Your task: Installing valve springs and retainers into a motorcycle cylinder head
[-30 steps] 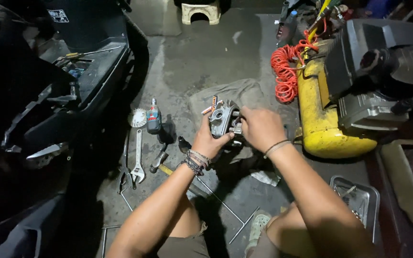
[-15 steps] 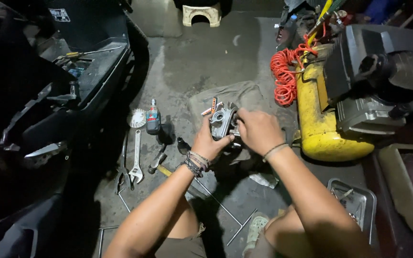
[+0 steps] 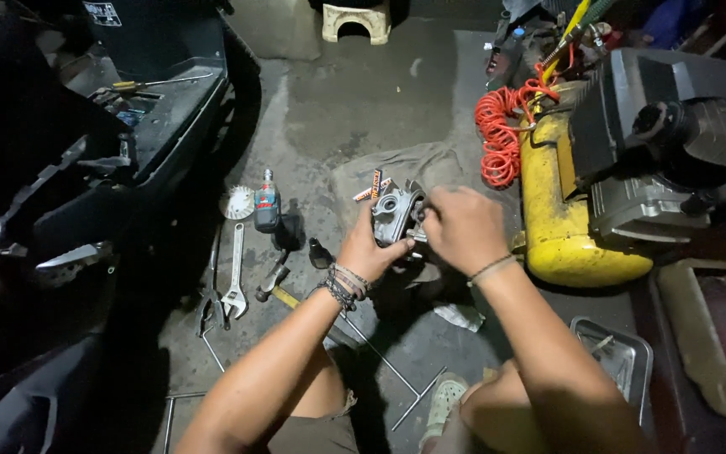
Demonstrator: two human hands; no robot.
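Little has shifted since the earlier frames: both hands stay closed on the same grey cast-metal part (image 3: 394, 214), only turned slightly as the view drifts. The left hand (image 3: 369, 248) cups the part from below and behind, fingers wrapped round its body. The right hand (image 3: 460, 229) is closed over its right side, fingertips pinched at a small fitting there; what they pinch is hidden.

Judging by the grip, the step in hand is working a small piece on the casting's side while the other hand steadies it. The next move would call for a firm hold underneath and fine finger work on the right, with the part kept over the cloth (image 3: 397, 168) spread just beyond the hands so that anything loose lands there.

Left of the left hand, on the concrete floor (image 3: 363, 101), lie an adjustable wrench (image 3: 235, 273), a small bottle (image 3: 267, 203) with a red and blue label, and a pale toothed disc (image 3: 238, 203). An orange-and-white strip, perhaps a wrapper (image 3: 371, 187), sticks up just behind the part. Right of the right hand stands a yellow compressor tank (image 3: 560, 219) with a coiled orange hose (image 3: 500, 134). Nearer the body on the right sits a metal tray (image 3: 619, 357). Far left, a white rectangular sticker (image 3: 101, 12) sits on the dark scooter body (image 3: 161, 101).
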